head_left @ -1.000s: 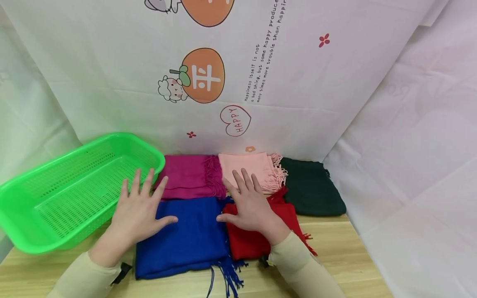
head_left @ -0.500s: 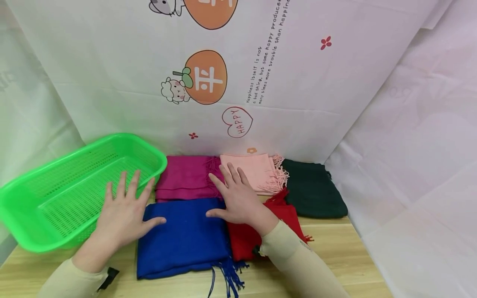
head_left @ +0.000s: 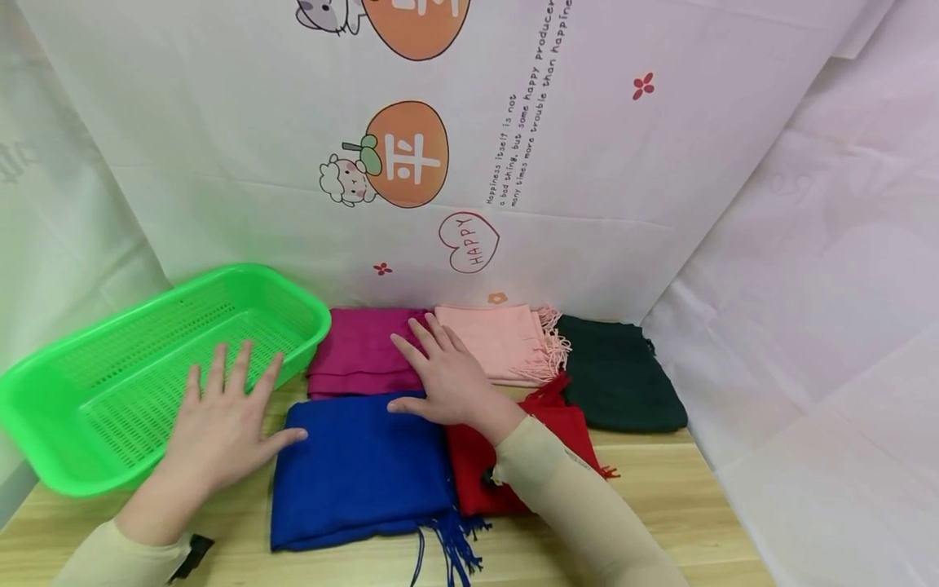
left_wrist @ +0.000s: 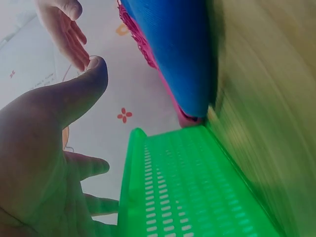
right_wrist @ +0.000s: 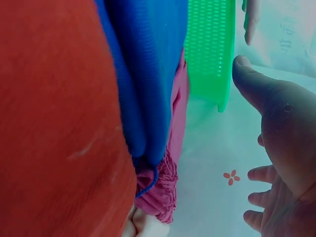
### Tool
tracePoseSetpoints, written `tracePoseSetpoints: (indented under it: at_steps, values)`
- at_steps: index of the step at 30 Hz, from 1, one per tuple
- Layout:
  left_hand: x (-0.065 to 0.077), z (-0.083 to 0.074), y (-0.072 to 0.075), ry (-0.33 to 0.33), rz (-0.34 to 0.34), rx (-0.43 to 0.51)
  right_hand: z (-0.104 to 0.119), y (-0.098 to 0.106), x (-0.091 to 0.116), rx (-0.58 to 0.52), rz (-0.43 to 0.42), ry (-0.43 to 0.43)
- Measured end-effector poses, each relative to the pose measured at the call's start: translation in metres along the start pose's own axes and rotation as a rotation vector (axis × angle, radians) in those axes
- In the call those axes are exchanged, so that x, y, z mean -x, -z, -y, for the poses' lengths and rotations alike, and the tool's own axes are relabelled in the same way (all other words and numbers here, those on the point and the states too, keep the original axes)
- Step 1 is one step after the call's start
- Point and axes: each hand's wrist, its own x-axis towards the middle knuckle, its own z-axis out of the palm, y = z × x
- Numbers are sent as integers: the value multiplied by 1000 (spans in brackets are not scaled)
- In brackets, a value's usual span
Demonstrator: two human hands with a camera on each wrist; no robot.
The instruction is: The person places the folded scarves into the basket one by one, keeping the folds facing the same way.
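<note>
Fingers spread, my left hand (head_left: 220, 436) hovers by the near side of the green plastic basket (head_left: 44, 367), palm down and holding nothing. My right hand (head_left: 451, 379) is also spread and holds nothing; in the head view it overlaps parts of the magenta scarf (head_left: 359, 350), the pink scarf (head_left: 487, 334) and the blue scarf (head_left: 359, 481). Below its wrist lies a folded red scarf (head_left: 477, 473), partly covered by the forearm. In the right wrist view the palm and thumb stand apart from the cloths. The blue scarf's fringe (head_left: 458, 542) hangs toward the front.
A folded dark green scarf (head_left: 616, 375) lies at the right end of the back row. The wooden table (head_left: 660, 505) meets a white printed cloth wall (head_left: 587, 163) behind and another white cloth (head_left: 829, 367) on the right. The basket stands at the left.
Both hands have moved left, still spread; the left hand has left the blue scarf's edge and also come nearer the front. The scarves and basket stay where they were.
</note>
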Motion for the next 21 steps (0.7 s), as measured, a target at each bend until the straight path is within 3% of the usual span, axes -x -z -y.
tracePoseSetpoints:
  at_steps: [21]
  values:
    - [17, 29, -4, 55, 11, -2, 17, -7, -57, -121, -58, 166]
